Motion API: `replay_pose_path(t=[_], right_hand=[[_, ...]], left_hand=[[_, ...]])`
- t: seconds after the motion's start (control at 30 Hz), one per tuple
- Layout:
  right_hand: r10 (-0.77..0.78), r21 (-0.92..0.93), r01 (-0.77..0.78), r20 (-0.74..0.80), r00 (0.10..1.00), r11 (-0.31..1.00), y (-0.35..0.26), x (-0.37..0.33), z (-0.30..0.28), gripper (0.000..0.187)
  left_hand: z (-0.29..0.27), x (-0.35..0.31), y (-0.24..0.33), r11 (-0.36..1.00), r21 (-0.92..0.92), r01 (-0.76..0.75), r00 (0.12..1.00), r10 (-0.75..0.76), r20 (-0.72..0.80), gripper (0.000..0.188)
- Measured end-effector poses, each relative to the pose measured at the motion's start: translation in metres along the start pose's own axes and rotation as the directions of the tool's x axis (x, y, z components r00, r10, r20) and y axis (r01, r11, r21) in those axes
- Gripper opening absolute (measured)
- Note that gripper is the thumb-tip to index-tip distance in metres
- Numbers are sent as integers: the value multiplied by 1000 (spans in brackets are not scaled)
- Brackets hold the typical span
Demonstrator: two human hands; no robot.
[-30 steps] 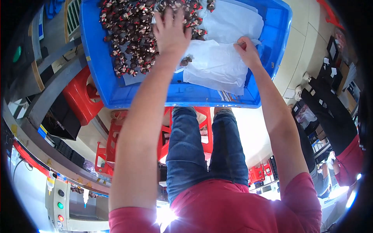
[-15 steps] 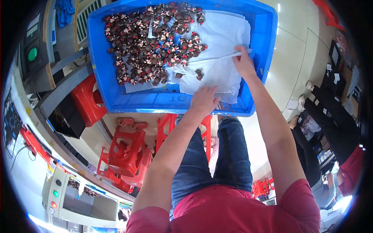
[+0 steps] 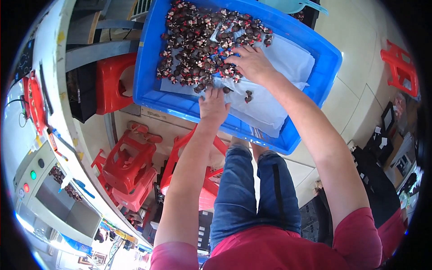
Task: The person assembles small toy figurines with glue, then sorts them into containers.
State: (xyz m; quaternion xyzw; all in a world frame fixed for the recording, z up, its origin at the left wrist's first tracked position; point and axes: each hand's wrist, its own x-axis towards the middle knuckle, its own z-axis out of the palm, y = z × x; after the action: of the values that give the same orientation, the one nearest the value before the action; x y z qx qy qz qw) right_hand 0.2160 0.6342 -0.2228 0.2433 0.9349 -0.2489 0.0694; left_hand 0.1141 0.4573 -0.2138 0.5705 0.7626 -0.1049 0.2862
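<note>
A blue plastic tub (image 3: 148, 67) holds many small figurines (image 3: 193, 42) with dark brown heads and red-and-cream bodies, massed on its left side. White paper sheets (image 3: 292, 58) line the tub under and beside them. My right hand (image 3: 254, 65) lies over the right edge of the pile, fingers spread and touching the figurines. At the pile's near edge my left hand (image 3: 213, 107) rests with its fingers stretched toward the pieces; its fingertips meet the lowest ones. A couple of loose figurines (image 3: 248, 96) sit apart on the paper between my hands and the near wall.
Red plastic stools (image 3: 126, 157) stand on the floor below left, with another red stool (image 3: 112, 83) beside the tub. A workbench edge (image 3: 67, 121) runs along the left. A light blue basin (image 3: 288, 5) is beyond the tub. Another red stool (image 3: 400, 67) stands far right.
My right hand has let go of the paper's right edge and moved left onto the figurines. My left hand has shifted left to the pile's near edge. The view has turned, so the tub appears tilted.
</note>
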Motion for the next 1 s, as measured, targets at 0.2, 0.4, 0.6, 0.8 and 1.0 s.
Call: replay_pose_path(t=[0.2, 0.4, 0.6, 0.8, 1.0], right_hand=[[-37, -164, 36, 1, 999, 986, 26, -53, 46, 40], [355, -192, -323, 165, 920, 927, 13, -128, -10, 31], [401, 118, -407, 68, 914, 906, -14, -125, -59, 27], [495, 519, -506, 174, 851, 688, -19, -184, -85, 18], [641, 778, -493, 155, 751, 390, 23, -253, -104, 19]], left_hand=[[9, -5, -23, 975, 167, 149, 902, -203, 380, 59], [-31, -19, -39, 991, 75, 110, 855, -132, 502, 54], [-47, -82, -44, 992, -118, -42, 972, 68, 226, 50], [-63, -118, -22, 974, -214, -74, 997, 74, -7, 46], [-63, -181, -5, 831, -487, 269, 962, -260, 87, 41]])
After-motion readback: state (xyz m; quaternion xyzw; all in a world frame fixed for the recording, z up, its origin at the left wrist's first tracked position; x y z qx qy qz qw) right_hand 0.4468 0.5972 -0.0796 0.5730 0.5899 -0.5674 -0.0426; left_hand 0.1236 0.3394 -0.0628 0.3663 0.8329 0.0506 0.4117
